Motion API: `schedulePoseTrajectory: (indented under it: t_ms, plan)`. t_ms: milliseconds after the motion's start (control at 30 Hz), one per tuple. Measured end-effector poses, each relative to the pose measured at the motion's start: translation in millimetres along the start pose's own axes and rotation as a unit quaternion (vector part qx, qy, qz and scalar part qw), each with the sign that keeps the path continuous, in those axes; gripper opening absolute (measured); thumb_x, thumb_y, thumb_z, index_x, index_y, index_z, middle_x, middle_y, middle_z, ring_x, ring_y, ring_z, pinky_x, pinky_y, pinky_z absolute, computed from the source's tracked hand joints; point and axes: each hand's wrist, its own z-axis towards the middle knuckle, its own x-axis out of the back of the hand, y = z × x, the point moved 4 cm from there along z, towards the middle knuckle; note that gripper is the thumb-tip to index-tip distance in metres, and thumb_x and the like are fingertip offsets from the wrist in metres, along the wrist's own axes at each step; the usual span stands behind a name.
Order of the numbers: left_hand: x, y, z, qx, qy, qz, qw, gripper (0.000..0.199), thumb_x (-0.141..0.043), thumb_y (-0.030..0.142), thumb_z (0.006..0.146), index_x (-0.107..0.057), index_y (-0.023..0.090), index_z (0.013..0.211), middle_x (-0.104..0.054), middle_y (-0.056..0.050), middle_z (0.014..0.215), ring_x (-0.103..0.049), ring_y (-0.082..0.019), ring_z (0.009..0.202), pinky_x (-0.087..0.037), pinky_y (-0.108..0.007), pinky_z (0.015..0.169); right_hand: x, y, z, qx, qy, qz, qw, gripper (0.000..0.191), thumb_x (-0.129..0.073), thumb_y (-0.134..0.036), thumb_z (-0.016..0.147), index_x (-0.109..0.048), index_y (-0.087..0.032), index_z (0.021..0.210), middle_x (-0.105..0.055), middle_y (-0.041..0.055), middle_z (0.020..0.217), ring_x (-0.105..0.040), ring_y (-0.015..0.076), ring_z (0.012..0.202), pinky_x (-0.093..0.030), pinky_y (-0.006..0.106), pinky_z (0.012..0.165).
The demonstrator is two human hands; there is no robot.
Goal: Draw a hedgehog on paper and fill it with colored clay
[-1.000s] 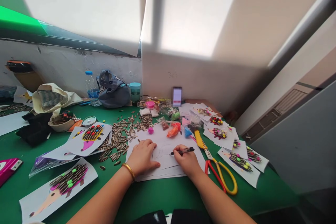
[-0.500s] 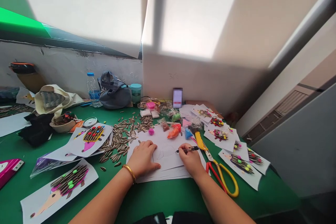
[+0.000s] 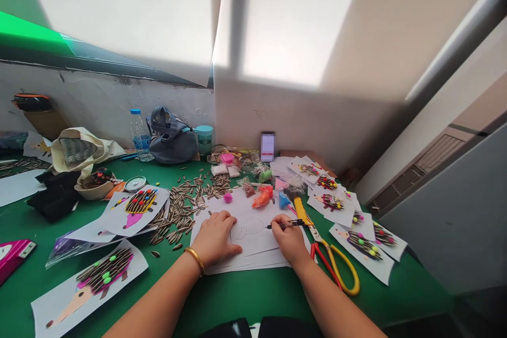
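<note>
A sheet of white paper [image 3: 253, 251] lies on a small stack in front of me, with a faint rounded outline drawn on it. My left hand [image 3: 216, 235] rests flat on the sheet's left side, fingers spread, a gold bangle [image 3: 195, 260] round the wrist. In my right hand [image 3: 290, 242] a black pen [image 3: 290, 224] is pinched, its tip pointing left at the right end of the outline. Beyond the hands, a pink clay ball [image 3: 227, 198] and orange clay [image 3: 261, 199] sit on the paper. Striped sunflower seeds [image 3: 178, 211] are heaped left of it.
Yellow-and-red handled scissors [image 3: 332, 259] lie right of the paper. Hedgehog pictures [image 3: 362, 248] covered with seeds are spread at the right, and another hedgehog picture [image 3: 95, 285] at the left. A phone [image 3: 268, 147] leans on the wall near a blue-grey bag [image 3: 172, 140] and a water bottle [image 3: 139, 134].
My right hand and the pen have shifted slightly to the right, and the drawn outline appears to reach a little farther right. My left hand stays in place.
</note>
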Motion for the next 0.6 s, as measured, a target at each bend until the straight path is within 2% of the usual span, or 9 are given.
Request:
schedulePoseTrajectory:
  t_ms: [167,600]
  plan:
    - [-0.8,-0.5,-0.2,-0.002,-0.001,0.000,1.000,0.068,-0.075,0.053,0.061,-0.061,0.024,0.121,-0.056,-0.010,0.128,-0.050,-0.032,0.117,-0.042,-0.042,0.096,-1.4,4.2,2.7,-0.026,-0.016,-0.019,0.999,0.017,-0.047,-0.031,0.081,-0.060,-0.023,0.074,-0.066,0.0003,0.069,-0.061,0.0212,0.071,-0.040,0.027,0.062]
    - [0.9,1.3,0.3,0.001,-0.003,0.002,1.000,0.068,-0.075,0.054,0.061,-0.061,0.024,0.121,-0.056,-0.009,0.128,-0.050,-0.031,0.117,-0.042,-0.042,0.096,-2.9,4.7,3.5,-0.033,-0.023,-0.029,0.999,0.018,-0.047,-0.031,0.081,-0.061,-0.023,0.075,-0.065,-0.0007,0.067,-0.061,0.0201,0.068,-0.040,0.027,0.061]
